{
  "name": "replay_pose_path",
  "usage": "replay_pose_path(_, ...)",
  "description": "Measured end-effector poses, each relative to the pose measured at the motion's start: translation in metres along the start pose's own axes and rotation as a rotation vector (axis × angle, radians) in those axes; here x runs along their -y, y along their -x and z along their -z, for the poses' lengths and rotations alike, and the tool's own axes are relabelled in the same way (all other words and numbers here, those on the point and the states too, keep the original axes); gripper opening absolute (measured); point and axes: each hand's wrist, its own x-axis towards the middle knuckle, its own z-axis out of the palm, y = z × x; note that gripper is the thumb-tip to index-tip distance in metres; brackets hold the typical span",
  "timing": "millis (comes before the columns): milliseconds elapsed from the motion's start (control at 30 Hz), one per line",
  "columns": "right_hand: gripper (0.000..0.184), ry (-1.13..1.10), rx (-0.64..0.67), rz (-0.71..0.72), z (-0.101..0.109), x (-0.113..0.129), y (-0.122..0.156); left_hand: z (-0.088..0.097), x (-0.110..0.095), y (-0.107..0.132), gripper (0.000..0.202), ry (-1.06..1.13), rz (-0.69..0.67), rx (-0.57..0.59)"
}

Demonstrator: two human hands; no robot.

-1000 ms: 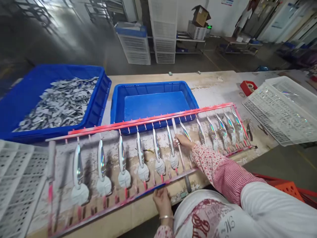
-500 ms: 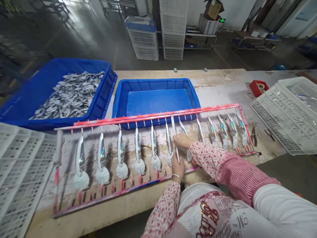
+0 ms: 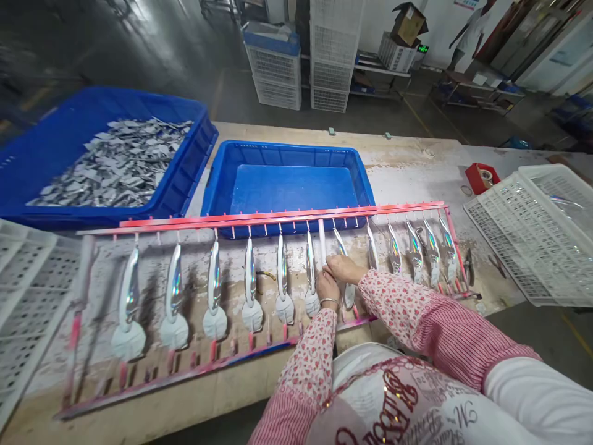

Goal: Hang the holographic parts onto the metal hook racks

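My left hand (image 3: pixel 328 288) is closed around the pale middle bar (image 3: pixel 322 238) of a pink-and-white hanging rack that lies on the table. Just above it, my right hand (image 3: pixel 345 270) is closed on the same bar, and the two hands touch or nearly touch. The rack's pink top rail (image 3: pixel 259 217) carries a row of small hooks. From these hang several shiny, long silver pieces with rounded pale lower ends, such as one silver piece (image 3: pixel 250 272) left of my hands. Another silver piece (image 3: pixel 340 241) hangs close by my right hand, partly covered by it.
A blue bin (image 3: pixel 197 145) with many small grey metal parts stands at left; a shallow blue tray (image 3: pixel 287 185) lies behind the rack. White crates (image 3: pixel 32 296) (image 3: pixel 523 228) flank the table. Pliers (image 3: pixel 469 267) and a red box (image 3: pixel 480 178) lie right. A person (image 3: pixel 470 37) stands far back.
My left hand has slid up the middle bar toward my right hand, which has stayed on it. The view has shifted slightly, and a person now shows more fully in the background.
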Motion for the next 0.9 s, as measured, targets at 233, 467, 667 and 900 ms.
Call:
replay_pose_path(233,0.037,-0.107,-0.009,-0.120,0.002,0.000,-0.002,0.001,0.005,-0.004,0.026,0.015,-0.002,-0.021)
replay_pose_path(467,0.030,-0.160,-0.010,-0.123,0.000,0.006,-0.003,-0.005,0.009,-0.001,0.032,0.013,0.008,-0.060)
replay_pose_path(667,0.018,-0.083,-0.015,-0.042,0.006,0.011,0.001,-0.005,0.009,-0.002,0.030,-0.009,0.000,-0.058)
replay_pose_path(900,0.019,-0.068,0.047,-0.040,0.012,0.005,0.002,-0.003,0.010,-0.002,0.025,0.003,-0.027,-0.050)
